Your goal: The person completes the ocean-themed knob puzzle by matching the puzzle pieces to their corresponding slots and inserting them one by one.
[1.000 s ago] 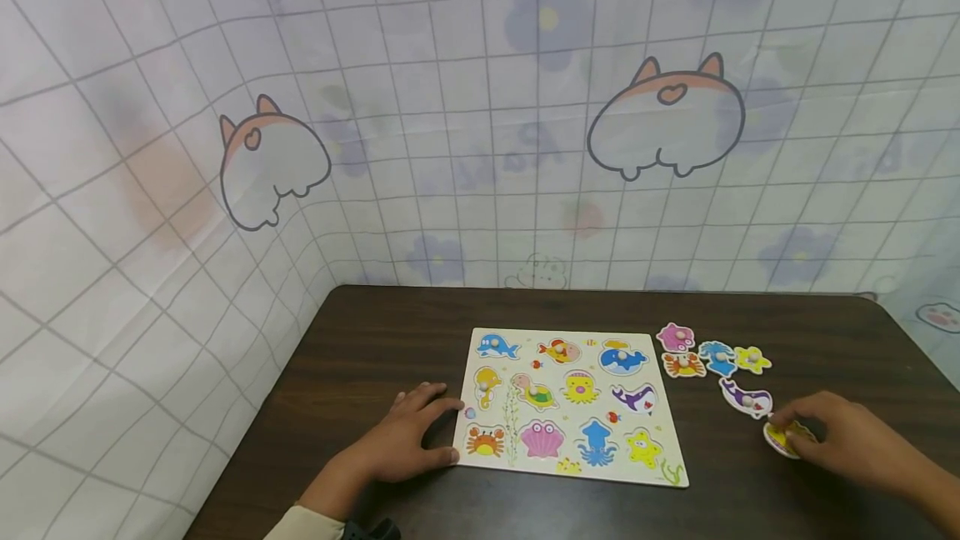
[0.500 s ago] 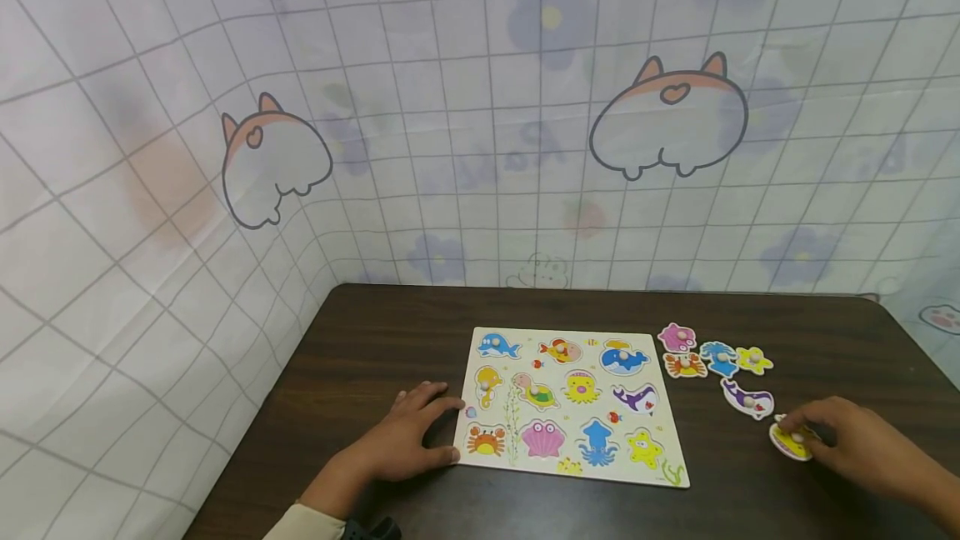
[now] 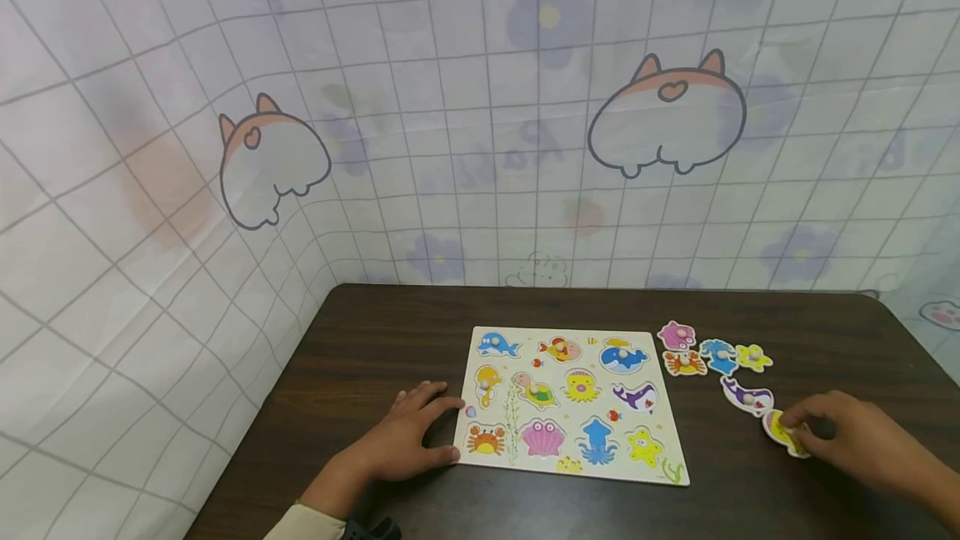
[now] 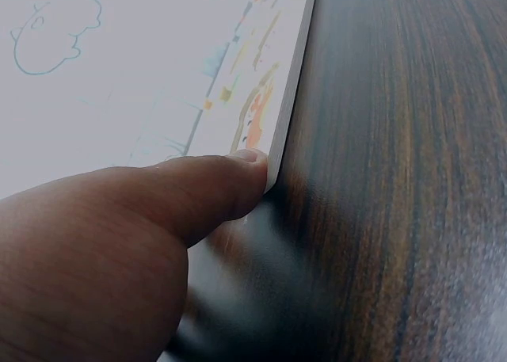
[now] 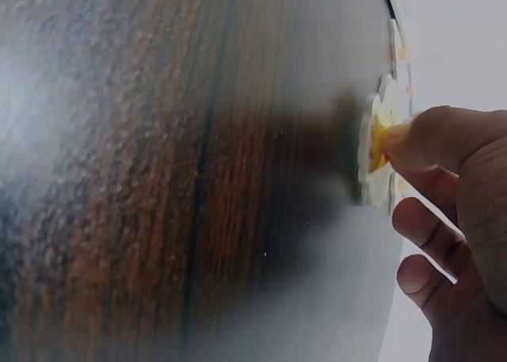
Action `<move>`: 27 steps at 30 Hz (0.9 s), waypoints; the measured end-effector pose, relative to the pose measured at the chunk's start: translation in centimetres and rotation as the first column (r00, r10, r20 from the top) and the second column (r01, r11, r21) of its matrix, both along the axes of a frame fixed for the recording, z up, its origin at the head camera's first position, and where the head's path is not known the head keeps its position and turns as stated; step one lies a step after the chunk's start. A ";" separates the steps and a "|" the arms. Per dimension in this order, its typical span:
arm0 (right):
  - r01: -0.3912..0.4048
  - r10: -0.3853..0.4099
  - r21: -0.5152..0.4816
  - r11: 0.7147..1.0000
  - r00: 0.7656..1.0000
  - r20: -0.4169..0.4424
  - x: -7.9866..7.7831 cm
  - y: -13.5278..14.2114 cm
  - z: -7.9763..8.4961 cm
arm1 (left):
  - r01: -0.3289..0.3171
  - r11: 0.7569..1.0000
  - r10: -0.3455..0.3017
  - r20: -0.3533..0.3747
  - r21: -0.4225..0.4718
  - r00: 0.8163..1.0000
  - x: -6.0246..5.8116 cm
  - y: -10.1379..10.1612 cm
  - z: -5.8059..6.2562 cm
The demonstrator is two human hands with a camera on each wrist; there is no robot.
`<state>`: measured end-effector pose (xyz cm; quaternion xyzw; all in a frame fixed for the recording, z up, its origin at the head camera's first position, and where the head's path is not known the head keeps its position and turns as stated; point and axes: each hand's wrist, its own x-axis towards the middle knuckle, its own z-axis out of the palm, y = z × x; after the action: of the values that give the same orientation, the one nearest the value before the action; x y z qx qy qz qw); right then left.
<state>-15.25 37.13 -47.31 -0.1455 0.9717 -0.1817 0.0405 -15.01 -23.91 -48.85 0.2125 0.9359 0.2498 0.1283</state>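
Note:
A cream sea-animal puzzle board (image 3: 550, 465) lies flat on the table. My left hand (image 3: 411, 436) rests at its left side, fingers spread, index finger and thumb touching the edge; in the left wrist view the thumb (image 4: 214, 189) lies against the board's corner. To the right of the board my right hand (image 3: 855, 438) pinches a yellow puzzle piece (image 3: 777, 430) between thumb and index finger. The right wrist view shows this yellow piece (image 5: 379, 144) tilted up at one side, the other fingers loosely bent. Just beyond it lies a purple whale piece (image 3: 747, 397).
Several loose knobbed pieces lie right of the board: a pink piece (image 3: 677, 336), a crab (image 3: 684, 362), a blue squid (image 3: 720, 355) and a yellow starfish (image 3: 753, 357). Some recesses hold knobbed pieces, such as the blue whale (image 3: 622, 358). A printed cloth (image 3: 465, 215) hangs behind the dark table (image 3: 397, 315).
My right hand shifted slightly right with the yellow piece, then back left and up, bringing it close to the purple whale piece. The left hand and board have stayed put.

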 end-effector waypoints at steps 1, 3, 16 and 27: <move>0.001 -0.001 -0.002 1.000 1.000 -0.003 0.0 -0.1 0.1 | -0.002 1.000 0.002 0.001 -0.004 1.000 0.0 0.0 0.1; 0.003 -0.003 -0.006 1.000 1.000 -0.020 -0.1 -0.3 0.2 | -0.005 1.000 0.005 0.003 -0.007 1.000 0.0 0.1 0.2; -0.008 0.005 -0.015 1.000 0.976 -0.217 0.1 -1.9 0.6 | 0.006 1.000 -0.006 -0.013 0.002 1.000 0.2 0.1 0.3; -0.132 0.111 -0.026 0.991 0.910 -0.398 -0.8 -4.1 0.9 | 0.008 1.000 -0.008 -0.019 0.005 1.000 0.4 0.4 1.0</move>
<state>-16.01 32.98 -46.43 -0.2402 0.9437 -0.1711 -0.1495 -14.62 -23.52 -47.86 0.2190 0.9356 0.2497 0.1197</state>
